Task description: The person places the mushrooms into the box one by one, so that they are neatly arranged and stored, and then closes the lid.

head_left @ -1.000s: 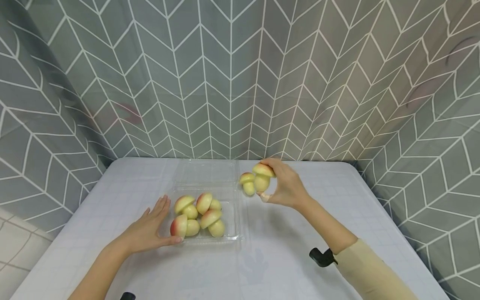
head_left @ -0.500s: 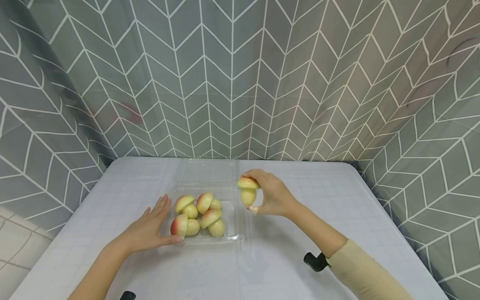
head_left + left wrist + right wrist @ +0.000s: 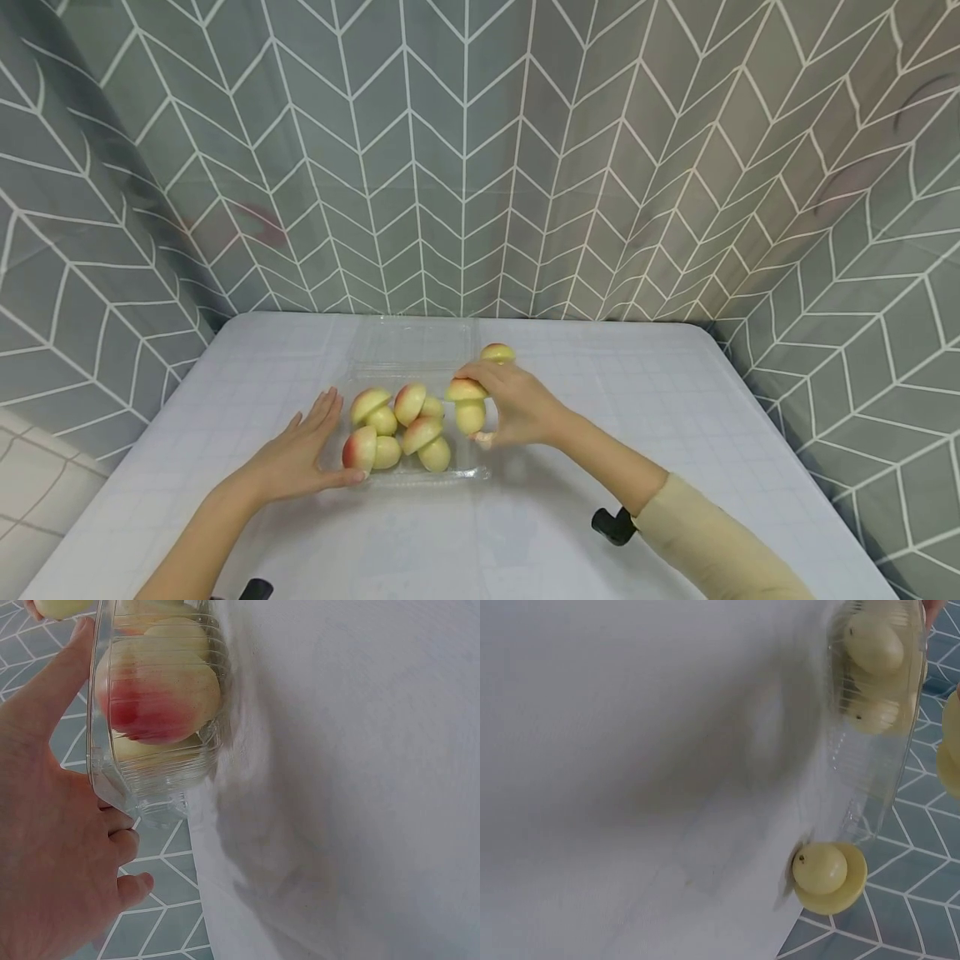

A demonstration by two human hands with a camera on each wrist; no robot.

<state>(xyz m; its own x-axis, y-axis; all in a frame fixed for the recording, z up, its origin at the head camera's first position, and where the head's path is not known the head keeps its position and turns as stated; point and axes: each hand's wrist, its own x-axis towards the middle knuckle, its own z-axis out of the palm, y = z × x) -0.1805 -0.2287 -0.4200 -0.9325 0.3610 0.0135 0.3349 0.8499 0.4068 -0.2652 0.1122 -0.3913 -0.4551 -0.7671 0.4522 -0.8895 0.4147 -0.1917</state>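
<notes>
A clear plastic clamshell box (image 3: pixel 463 463) holds several yellow toy mushrooms (image 3: pixel 375 450) with red-blushed caps. My right hand (image 3: pixel 521 408) pinches another toy mushroom (image 3: pixel 470 414), cap up, over the right part of the box; only part of that held mushroom (image 3: pixel 951 750) shows at the right wrist view's edge. My left hand (image 3: pixel 296 458) rests against the box's left side, fingers extended and thumb at the front corner. In the left wrist view, a red-capped mushroom (image 3: pixel 157 697) shows through the box wall beside my left hand (image 3: pixel 52 847).
Behind my right hand, one more toy mushroom (image 3: pixel 497 352) stands on the white-covered table (image 3: pixel 615 375), partly hidden. The box's lid (image 3: pixel 416 342) lies folded back toward the patterned curtain (image 3: pixel 465 167).
My right hand has carried its mushroom leftward and toward me, from beside the standing mushroom to over the box's right part. My left hand has stayed at the box.
</notes>
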